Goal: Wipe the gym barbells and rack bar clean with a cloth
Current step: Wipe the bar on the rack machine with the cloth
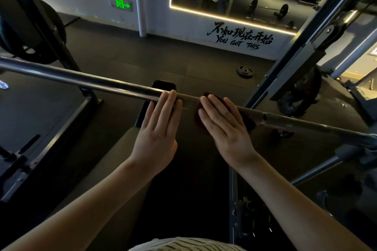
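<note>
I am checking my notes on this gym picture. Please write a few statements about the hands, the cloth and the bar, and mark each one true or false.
1. The right hand presses a dark cloth on the bar. True.
2. The left hand holds the cloth. False: it lies bare on the bar with straight fingers, beside the cloth.
3. Both hands are on the same bar. True.
4. A small weight plate hangs on the bar between the hands. False: it lies on the floor beyond the bar.
5. A green sign is on the far wall. True.
</note>
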